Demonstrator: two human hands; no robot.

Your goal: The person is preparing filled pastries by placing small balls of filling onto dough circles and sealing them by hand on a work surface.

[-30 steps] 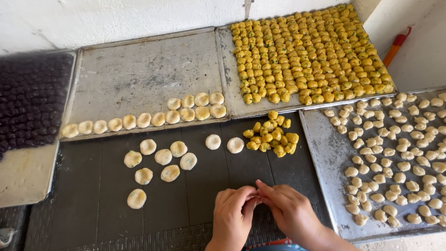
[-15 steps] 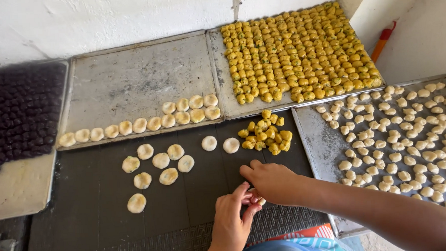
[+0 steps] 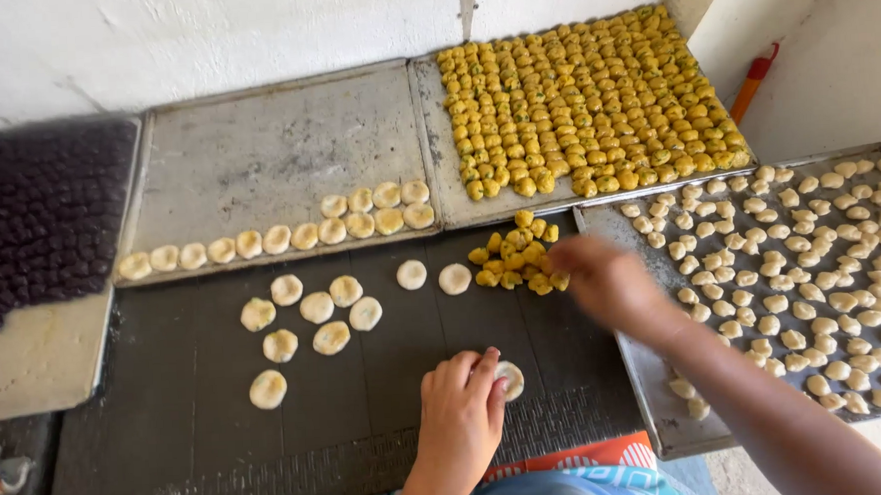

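Since half a second ago the right hand (image 3: 606, 285) has swung out to the loose heap of yellow balls (image 3: 515, 254) on the dark tabletop (image 3: 171, 428), blurred, its grip unreadable. An orange package (image 3: 578, 456) is cut off at the bottom edge. Fingers spread, the left hand (image 3: 463, 420) presses a pale dough disc (image 3: 510, 379), half covered.
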